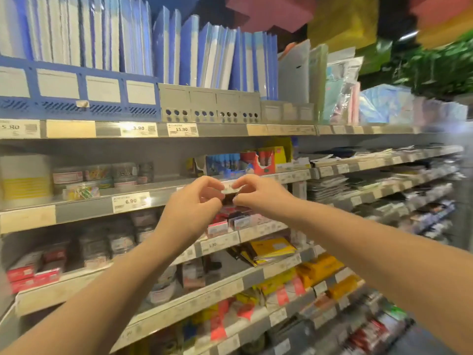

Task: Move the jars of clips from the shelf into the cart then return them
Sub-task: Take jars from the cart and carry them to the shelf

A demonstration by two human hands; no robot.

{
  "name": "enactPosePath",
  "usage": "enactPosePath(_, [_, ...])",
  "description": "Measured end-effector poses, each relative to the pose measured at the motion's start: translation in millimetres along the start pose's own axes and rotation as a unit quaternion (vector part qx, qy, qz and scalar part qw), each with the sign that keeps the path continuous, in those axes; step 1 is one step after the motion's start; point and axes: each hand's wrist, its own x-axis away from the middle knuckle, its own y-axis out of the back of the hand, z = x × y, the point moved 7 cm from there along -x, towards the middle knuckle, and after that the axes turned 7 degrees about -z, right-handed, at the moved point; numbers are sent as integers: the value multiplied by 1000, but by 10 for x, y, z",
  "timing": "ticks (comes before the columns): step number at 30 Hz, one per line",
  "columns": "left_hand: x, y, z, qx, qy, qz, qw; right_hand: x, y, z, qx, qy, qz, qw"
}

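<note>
Clear round plastic jars of clips (102, 176) sit on the grey metal shelf (84, 213) at your nine o'clock — your left hand (194, 203) is nearer than your right hand (258, 196). Both hands' fingers are curled; I cannot tell whether they grip anything.

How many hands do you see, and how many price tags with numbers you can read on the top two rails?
Hands: 2 (left hand, right hand)
Readable price tags: 4 (5.80 tag, 3.90 tag, 15.90 tag, 6.90 tag)
Total: 6
</note>
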Motion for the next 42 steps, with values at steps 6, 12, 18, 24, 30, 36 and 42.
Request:
enactPosePath(6, [766, -796, -813, -44, -93, 91, 991, 1276, 1115, -479, 134, -25, -18, 991])
enactPosePath(12, [1756, -2095, -1815, -36, -190, 188, 963, 2737, 2152, -1228, 202, -100, -15, 974])
enactPosePath(18, [2749, -3413, -2727, 31, -249, 283, 926, 4193, 3016, -2201, 231, -232, -67, 942])
enactPosePath(24, [3355, -4641, -3093, 66, -269, 384, 881, 4941, 3479, -3124, 237, -332, -88, 909])
enactPosePath(30, [3557, -5895, -3324, 105, -295, 456, 833, 5257, 3823, -4182, 208, -427, -121, 872])
enactPosePath(36, [3923, -7240, -3236, 48, -305, 553, 774, 5592, 3987, -5315, 178, -538, -117, 816])
enactPosePath(42, [4623, -8436, -2716, -67, -275, 640, 714, 6192, 3802, -6621, 98, -659, -74, 742])
